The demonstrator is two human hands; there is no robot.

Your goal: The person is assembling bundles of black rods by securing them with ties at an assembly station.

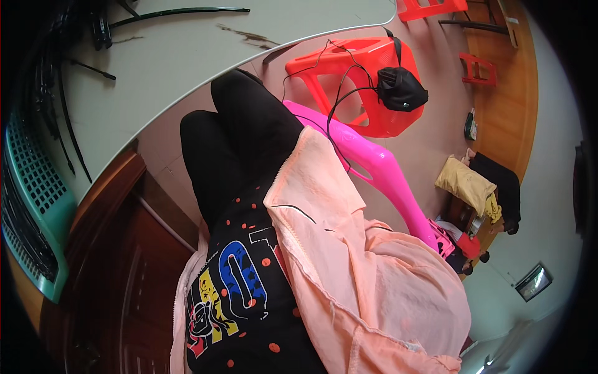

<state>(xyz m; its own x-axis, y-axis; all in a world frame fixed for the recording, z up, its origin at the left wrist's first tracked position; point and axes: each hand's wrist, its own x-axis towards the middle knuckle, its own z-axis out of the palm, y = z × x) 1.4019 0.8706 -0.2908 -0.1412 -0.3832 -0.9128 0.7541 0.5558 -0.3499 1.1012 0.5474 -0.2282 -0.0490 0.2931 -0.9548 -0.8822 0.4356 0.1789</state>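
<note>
Neither hand was in sight, so I couldn't tell whether they were clenched or slack. Black strips lay on the pale table and in a teal basket; the person's black-trousered legs reached the table's edge.

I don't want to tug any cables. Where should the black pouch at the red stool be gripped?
The black pouch is probably best taken around its bulging body, coming from the picture's right: the cables run off to its left and the strap extends from its upper edge, leaving that rounded side freer.
</note>
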